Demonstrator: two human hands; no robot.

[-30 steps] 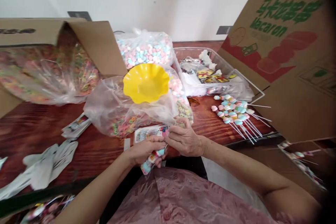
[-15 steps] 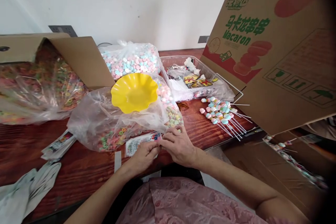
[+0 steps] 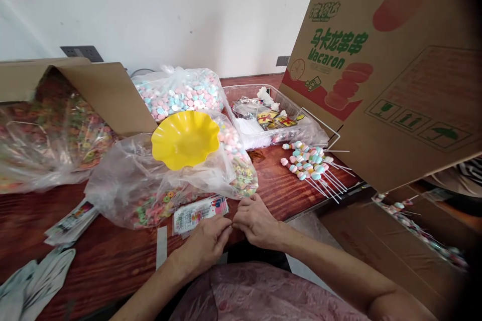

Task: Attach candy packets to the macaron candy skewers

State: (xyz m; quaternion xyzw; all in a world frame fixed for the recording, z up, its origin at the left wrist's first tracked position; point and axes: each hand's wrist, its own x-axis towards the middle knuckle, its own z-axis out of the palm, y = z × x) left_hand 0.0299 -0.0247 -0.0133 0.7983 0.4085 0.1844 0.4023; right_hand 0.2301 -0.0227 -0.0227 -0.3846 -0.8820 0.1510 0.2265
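Note:
My left hand (image 3: 211, 236) and my right hand (image 3: 256, 221) meet at the front edge of the table, fingertips almost touching. Both are closed in a pinch; whatever they hold is too small or hidden to make out. Just behind my left hand lies a stack of printed packets (image 3: 199, 213). A clear plastic bag (image 3: 124, 180) of ring-shaped and round candies spreads behind the hands, with a yellow wavy-rimmed bowl (image 3: 185, 139) resting on it. To the right of my right hand lies a pile of candy skewers (image 3: 307, 160) on white sticks.
A clear tray (image 3: 276, 133) holds small wrappers and white sticks. Behind the bowl is a bag of pastel candies (image 3: 181, 93). A tall Macaron carton (image 3: 361, 85) stands on the right, an open box (image 3: 101, 93) of bagged candy on the left. Pale gloves (image 3: 41, 281) lie front left.
The camera view has shifted a little, so the table things sit lower and farther left. My hands stay pinched together, slightly nearer my body and clear of the printed packets.

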